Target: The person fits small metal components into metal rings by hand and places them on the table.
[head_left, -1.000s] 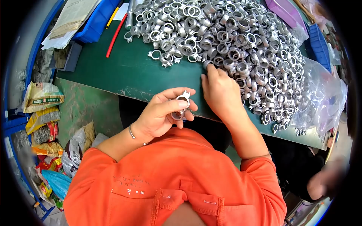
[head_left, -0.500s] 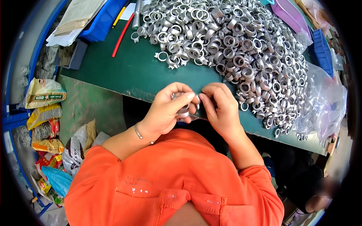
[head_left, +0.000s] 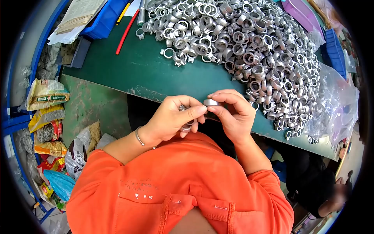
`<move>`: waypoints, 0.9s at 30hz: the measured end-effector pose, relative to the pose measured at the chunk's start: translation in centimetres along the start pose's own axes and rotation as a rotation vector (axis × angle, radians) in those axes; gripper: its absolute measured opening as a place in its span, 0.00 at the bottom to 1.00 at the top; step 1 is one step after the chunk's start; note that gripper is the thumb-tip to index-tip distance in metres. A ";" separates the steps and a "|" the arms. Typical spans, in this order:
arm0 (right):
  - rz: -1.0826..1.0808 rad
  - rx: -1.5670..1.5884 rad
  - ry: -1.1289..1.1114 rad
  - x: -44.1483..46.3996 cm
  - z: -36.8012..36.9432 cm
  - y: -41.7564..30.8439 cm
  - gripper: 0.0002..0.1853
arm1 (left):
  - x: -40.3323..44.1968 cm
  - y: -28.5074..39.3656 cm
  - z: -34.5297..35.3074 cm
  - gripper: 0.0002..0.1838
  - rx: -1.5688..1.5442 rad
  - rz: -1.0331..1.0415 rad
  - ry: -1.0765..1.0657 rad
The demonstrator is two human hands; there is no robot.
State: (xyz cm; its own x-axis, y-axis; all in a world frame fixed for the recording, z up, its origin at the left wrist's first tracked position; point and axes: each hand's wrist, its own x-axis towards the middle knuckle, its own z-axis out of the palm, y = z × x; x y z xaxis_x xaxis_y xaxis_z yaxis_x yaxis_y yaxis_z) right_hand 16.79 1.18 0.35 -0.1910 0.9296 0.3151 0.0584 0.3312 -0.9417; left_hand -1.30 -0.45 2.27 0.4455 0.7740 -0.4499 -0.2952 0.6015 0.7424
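My left hand (head_left: 177, 117) is closed around metal rings (head_left: 187, 125), partly hidden by its fingers; I cannot tell how many. Between the thumb and fingers of my right hand (head_left: 233, 113) is a single silver metal ring (head_left: 211, 102), held edge-on. The left thumb tip comes close to this ring; whether it touches is unclear. Both hands are at the front edge of the green table, above my lap. A large pile of similar metal rings (head_left: 241, 46), many with small lugs, covers the table's far and right side.
On the green table (head_left: 117, 74) lie a red stick (head_left: 127, 33) and a yellow pen (head_left: 123, 13). A blue bin (head_left: 97, 23) stands at back left, a purple bin (head_left: 300, 15) at back right. Clear plastic bags (head_left: 331, 105) lie right. Packets (head_left: 46, 95) fill the left side.
My right hand has drawn slightly down and right, and the ring in its fingertips now shows clearly. My left hand has lowered a little, still around its rings.
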 end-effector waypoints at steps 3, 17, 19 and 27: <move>0.006 0.150 0.005 -0.7 0.4 -0.1 0.11 | -0.4 -0.3 0.4 0.09 -0.016 0.099 0.091; -0.317 -0.238 -0.079 -2.7 0.5 -0.9 0.10 | -2.0 -0.8 0.2 0.08 0.200 0.074 0.050; -0.435 -0.294 -0.102 -2.9 0.5 -0.5 0.10 | -2.1 -0.8 0.1 0.07 0.212 0.044 0.067; 0.251 0.254 0.020 -5.0 0.4 -1.2 0.07 | -1.9 -2.1 0.7 0.05 0.614 0.540 0.076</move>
State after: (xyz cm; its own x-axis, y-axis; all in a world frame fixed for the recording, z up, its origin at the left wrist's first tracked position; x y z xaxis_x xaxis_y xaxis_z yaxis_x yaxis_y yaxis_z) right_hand 17.25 -3.95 -0.11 -0.1818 0.9809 0.0696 -0.1446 0.0434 -0.9885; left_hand -0.91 -3.31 1.92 0.3095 0.9504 0.0314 0.0725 -0.0565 0.9958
